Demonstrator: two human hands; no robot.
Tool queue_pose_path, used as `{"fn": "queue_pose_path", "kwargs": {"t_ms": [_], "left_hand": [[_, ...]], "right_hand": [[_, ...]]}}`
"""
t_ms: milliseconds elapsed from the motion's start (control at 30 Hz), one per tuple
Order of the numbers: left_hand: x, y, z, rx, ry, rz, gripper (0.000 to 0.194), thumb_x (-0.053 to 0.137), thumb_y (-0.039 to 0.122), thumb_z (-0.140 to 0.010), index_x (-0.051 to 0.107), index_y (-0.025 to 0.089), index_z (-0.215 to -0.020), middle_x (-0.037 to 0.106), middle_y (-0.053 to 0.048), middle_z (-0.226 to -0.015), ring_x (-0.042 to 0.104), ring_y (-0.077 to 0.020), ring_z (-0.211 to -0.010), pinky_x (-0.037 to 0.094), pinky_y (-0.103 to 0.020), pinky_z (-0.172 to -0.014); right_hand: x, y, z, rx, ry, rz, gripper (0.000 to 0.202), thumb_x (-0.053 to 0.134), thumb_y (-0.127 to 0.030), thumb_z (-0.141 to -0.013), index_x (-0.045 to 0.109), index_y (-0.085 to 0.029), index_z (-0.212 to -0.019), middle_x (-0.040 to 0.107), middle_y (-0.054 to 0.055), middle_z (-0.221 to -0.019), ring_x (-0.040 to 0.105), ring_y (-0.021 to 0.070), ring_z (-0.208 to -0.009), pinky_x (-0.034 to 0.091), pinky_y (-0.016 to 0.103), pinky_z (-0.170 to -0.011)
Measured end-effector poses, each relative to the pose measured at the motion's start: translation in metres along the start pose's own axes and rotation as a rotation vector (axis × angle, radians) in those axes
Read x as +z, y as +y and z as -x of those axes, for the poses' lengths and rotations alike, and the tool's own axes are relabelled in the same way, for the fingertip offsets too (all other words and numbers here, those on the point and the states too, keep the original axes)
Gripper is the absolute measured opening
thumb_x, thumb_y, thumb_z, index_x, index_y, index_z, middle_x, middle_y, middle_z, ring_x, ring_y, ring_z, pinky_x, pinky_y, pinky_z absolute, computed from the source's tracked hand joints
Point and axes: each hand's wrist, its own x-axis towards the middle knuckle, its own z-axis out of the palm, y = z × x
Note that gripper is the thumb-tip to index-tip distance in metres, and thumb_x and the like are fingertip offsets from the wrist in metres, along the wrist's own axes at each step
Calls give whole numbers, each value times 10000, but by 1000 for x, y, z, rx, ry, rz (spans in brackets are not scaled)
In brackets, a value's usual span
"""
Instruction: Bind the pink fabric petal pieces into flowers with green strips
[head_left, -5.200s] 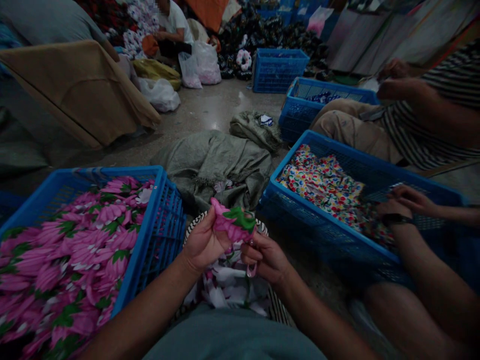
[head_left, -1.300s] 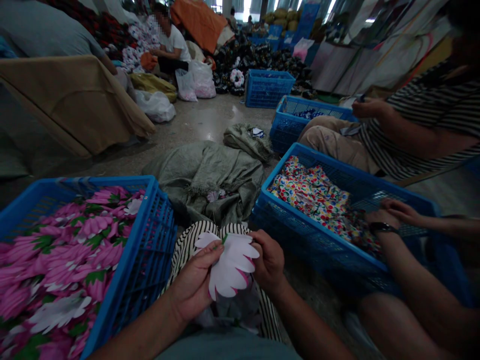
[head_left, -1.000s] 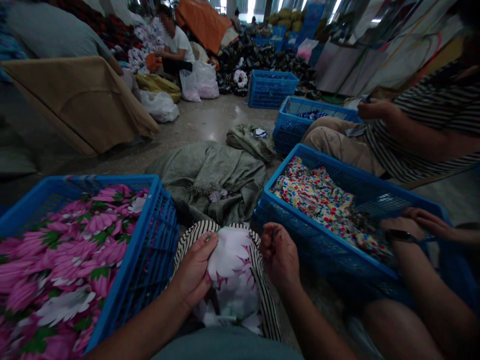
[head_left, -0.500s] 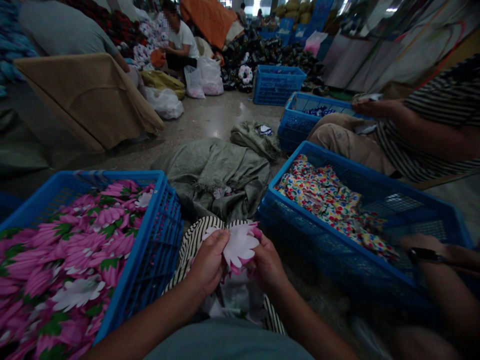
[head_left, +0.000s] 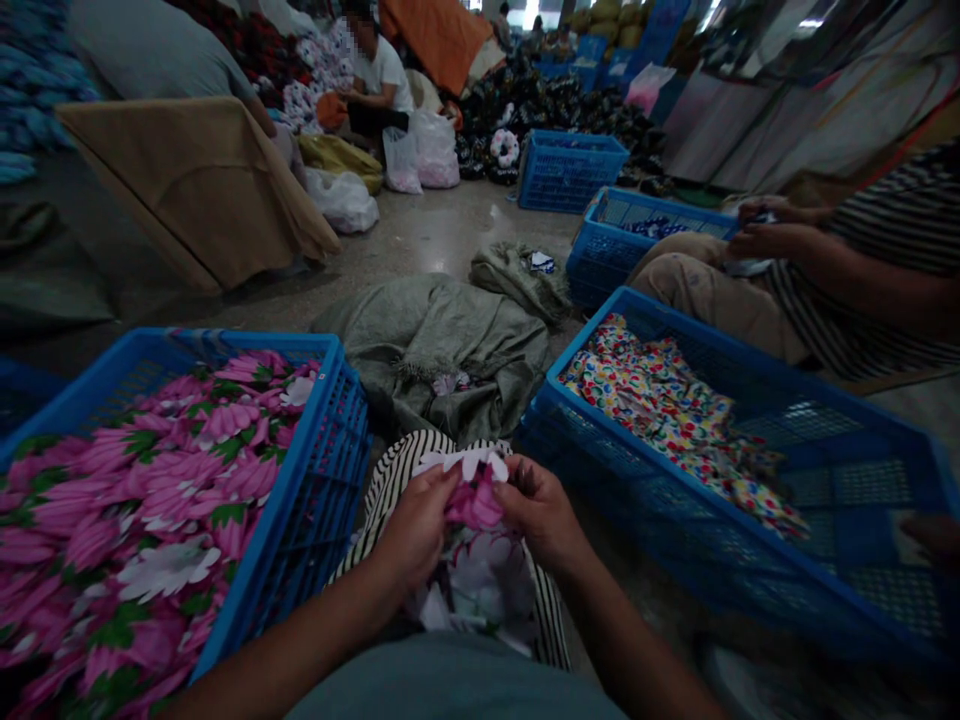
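Note:
Between my two hands, above my lap, is a pink-and-white fabric flower (head_left: 478,503). My left hand (head_left: 417,520) pinches its left side with thumb and fingers. On the right side, my right hand (head_left: 541,510) grips the petal edge, fingers bent. Pink shows toward me in the middle, with white petal tips along the top. More white petal pieces (head_left: 491,580) lie below on my lap, over black-and-white striped cloth (head_left: 397,472). To the left, a blue crate (head_left: 330,400) holds many pink flowers with green parts (head_left: 172,490).
At right, another blue crate (head_left: 547,420) holds colourful dotted fabric pieces (head_left: 667,410). Grey-green sacks (head_left: 442,320) lie ahead on the floor. A co-worker in stripes (head_left: 892,240) sits at right by a further crate (head_left: 592,265). A brown cloth-covered chair back (head_left: 195,190) stands at left.
The flower has turned in my hands from its white face to showing pink in the middle. The nearby hand with a watch has drawn back from the right crate.

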Motion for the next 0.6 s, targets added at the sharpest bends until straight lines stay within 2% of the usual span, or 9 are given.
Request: {"fn": "queue_pose_path", "kwargs": {"t_ms": [100, 167, 233, 300, 367, 467, 533, 600], "left_hand": [[-4, 11, -4, -184, -23, 170, 115, 521, 119, -759, 616, 112, -695, 621, -29, -578, 572, -119, -522, 480, -245, -580], [-5, 26, 1, -243, -88, 211, 249, 502, 176, -786, 584, 116, -559, 599, -37, -504, 571, -125, -479, 497, -267, -559], [-4, 42, 11, -245, -135, 277, 442, 488, 297, -806, 489, 143, -391, 526, -24, -374, 527, -118, -371, 484, -256, -465], [-2, 56, 19, -197, -142, 319, 544, 461, 398, -811, 425, 160, -323, 455, -12, -294, 486, -115, -301, 460, -246, -397], [1, 63, 22, -147, -147, 289, 499, 429, 418, -827, 537, 148, -421, 519, -25, -347, 546, -140, -355, 478, -254, -420], [3, 58, 16, -100, -189, 217, 374, 422, 367, -848, 645, 116, -681, 644, -58, -530, 622, -158, -494, 501, -246, -492], [2, 48, 11, -40, -218, 209, 294, 472, 336, -833, 649, 112, -762, 668, -56, -599, 634, -150, -549, 510, -241, -551], [0, 38, 7, 5, -261, 210, 173, 544, 259, -798, 644, 119, -821, 685, -48, -672, 643, -142, -612, 511, -241, -634]], "right_hand": [[-7, 3, 7, 58, -22, -129, 257, 673, -362, -689, 500, -176, -729, 400, -95, -472, 232, 25, -347, 189, 153, -354], [-9, 4, 9, 114, -31, -315, 261, 641, -389, -718, 463, -199, -739, 298, -127, -434, 120, 21, -320, 146, 146, -331], [-11, 5, 9, 146, -32, -498, 263, 625, -382, -737, 433, -204, -714, 216, -137, -434, 40, 23, -324, 117, 139, -313], [-10, 5, 9, 171, -44, -599, 275, 617, -367, -749, 416, -196, -674, 203, -132, -441, 18, 26, -330, 101, 137, -305], [-7, 4, 8, 175, -55, -601, 304, 591, -435, -754, 430, -191, -669, 285, -121, -454, 44, 20, -323, 109, 144, -306], [1, -2, 6, 118, -51, -480, 399, 576, -575, -694, 508, -191, -776, 496, -69, -599, 140, 1, -312, 125, 156, -314], [7, -6, 4, 133, -65, -405, 410, 613, -537, -685, 535, -189, -886, 534, -51, -637, 182, -4, -313, 135, 153, -319], [12, -9, 1, 239, -115, -391, 331, 652, -412, -706, 543, -174, -909, 529, -56, -599, 174, -9, -311, 142, 144, -317]]}}
